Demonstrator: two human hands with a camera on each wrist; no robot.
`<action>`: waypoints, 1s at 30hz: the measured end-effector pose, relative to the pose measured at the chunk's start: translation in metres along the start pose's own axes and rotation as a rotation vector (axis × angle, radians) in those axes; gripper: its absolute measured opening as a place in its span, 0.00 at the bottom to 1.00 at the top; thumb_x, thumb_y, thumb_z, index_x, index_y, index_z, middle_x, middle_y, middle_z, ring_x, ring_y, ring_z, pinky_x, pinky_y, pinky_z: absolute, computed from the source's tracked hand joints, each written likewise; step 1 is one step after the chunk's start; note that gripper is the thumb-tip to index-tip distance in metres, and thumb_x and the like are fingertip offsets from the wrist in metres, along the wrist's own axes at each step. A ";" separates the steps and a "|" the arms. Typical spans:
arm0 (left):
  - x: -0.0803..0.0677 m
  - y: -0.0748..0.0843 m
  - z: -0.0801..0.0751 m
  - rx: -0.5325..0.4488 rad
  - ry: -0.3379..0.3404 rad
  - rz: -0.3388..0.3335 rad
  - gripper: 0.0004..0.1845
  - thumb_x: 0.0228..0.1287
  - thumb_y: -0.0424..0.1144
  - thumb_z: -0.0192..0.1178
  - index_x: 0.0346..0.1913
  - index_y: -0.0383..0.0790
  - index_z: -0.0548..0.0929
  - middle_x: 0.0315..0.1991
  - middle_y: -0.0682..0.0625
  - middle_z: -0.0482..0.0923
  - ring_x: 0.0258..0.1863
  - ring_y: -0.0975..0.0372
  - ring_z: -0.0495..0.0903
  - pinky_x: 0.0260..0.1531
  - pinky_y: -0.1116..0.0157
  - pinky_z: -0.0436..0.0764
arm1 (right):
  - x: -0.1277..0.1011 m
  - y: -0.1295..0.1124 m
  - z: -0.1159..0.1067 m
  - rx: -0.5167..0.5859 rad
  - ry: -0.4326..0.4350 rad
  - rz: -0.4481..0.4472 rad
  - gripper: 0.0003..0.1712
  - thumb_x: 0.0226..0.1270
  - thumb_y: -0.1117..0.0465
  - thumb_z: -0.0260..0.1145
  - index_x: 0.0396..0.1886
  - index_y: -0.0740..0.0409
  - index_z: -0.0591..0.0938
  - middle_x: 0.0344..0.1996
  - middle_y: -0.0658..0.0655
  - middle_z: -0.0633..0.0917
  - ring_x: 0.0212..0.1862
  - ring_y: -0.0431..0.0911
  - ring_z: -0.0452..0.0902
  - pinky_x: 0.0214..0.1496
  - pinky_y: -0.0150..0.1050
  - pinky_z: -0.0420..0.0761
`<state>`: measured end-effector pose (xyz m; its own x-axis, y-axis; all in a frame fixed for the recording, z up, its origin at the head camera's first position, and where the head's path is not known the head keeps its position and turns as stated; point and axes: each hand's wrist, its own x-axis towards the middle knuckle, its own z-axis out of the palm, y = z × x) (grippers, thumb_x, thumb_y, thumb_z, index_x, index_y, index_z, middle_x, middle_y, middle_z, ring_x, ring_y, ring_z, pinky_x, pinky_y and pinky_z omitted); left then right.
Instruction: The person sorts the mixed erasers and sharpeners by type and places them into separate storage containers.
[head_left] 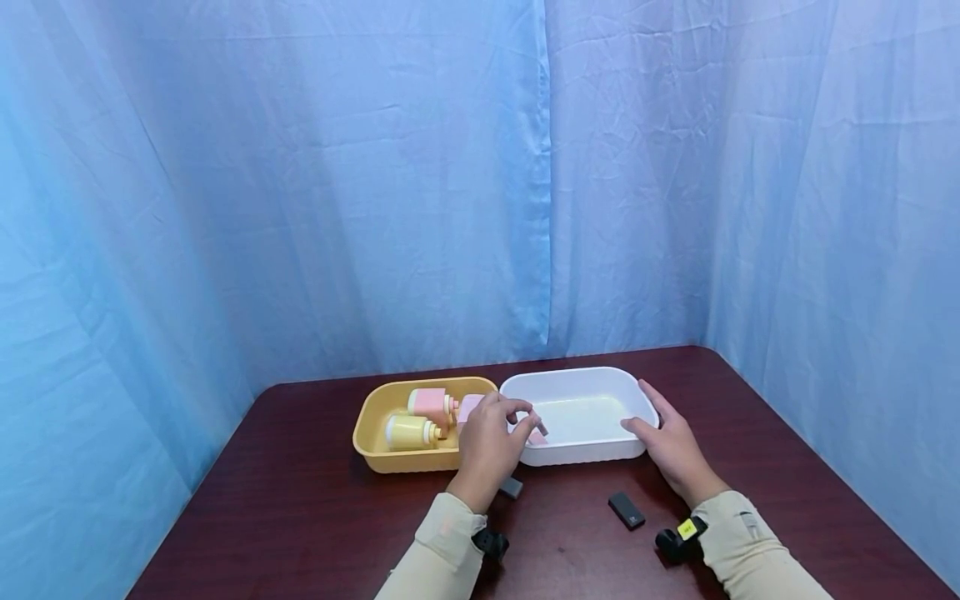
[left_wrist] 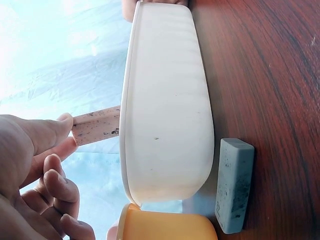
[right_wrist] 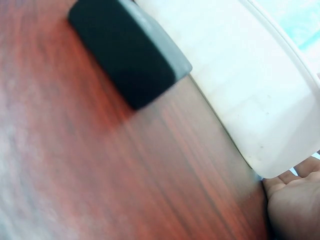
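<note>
My left hand [head_left: 487,446] pinches a pink block [left_wrist: 97,125] over the white tub's [head_left: 577,454] left rim; it looks light, stiff, best pinched by its end. My right hand [head_left: 675,450], fingers relaxed, steadies the tub's right wall.

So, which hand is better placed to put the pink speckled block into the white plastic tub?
Left. The left hand already pinches the pink speckled block over the white plastic tub's rim, while the right hand only rests against the tub's right side.
</note>
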<state>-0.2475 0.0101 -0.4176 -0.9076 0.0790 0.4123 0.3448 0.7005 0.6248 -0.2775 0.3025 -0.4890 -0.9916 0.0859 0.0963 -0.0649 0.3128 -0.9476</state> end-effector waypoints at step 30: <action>-0.001 0.001 0.000 -0.034 0.040 0.023 0.05 0.64 0.45 0.74 0.40 0.51 0.94 0.29 0.58 0.75 0.27 0.69 0.70 0.27 0.71 0.71 | 0.000 0.001 0.000 0.015 -0.007 0.004 0.50 0.74 0.58 0.65 0.86 0.45 0.48 0.84 0.58 0.51 0.82 0.59 0.50 0.78 0.62 0.59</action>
<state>-0.2465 0.0104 -0.4171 -0.8891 0.0658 0.4529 0.3743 0.6741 0.6368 -0.2773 0.3023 -0.4897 -0.9927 0.0802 0.0906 -0.0628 0.2986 -0.9523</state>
